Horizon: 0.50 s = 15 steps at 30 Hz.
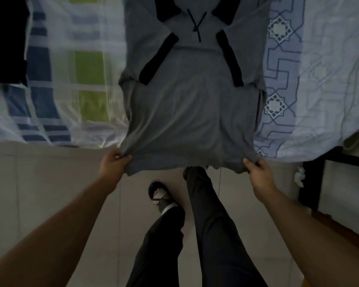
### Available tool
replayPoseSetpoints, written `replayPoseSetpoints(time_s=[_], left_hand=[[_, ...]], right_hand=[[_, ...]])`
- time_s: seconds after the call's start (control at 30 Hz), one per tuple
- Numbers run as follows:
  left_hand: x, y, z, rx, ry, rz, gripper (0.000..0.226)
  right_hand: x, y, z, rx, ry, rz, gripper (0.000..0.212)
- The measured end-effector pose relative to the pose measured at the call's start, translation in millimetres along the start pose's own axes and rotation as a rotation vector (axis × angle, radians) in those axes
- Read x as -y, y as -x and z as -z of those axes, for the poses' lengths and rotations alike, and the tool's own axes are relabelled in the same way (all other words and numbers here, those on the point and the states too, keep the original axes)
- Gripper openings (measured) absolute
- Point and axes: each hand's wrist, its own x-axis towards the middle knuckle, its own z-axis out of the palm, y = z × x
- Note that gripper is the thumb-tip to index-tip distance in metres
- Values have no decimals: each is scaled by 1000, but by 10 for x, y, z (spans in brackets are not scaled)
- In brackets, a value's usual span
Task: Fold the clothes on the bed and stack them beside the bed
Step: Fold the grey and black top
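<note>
Dim room, pale tiled floor [50, 193], dark frame [311, 183] at right.

One grey shirt [187, 108], two bedsheets [71, 79] [319, 90], one dark garment [6, 38], two hands [113, 162] [259, 172], one sandal [161, 196].

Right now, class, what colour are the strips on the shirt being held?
Black, on a grey shirt; strips show best in the head view.
</note>
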Motion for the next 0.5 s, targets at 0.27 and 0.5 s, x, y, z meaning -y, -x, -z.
replayPoseSetpoints(time_s=[0.27, 0.5], left_hand=[[146, 369, 389, 178, 2, 93, 20], [59, 737, 570, 220, -6, 121, 24]], right_hand=[[-67, 458, 420, 33, -171, -92, 10], [31, 808, 709, 126, -143, -188, 25]])
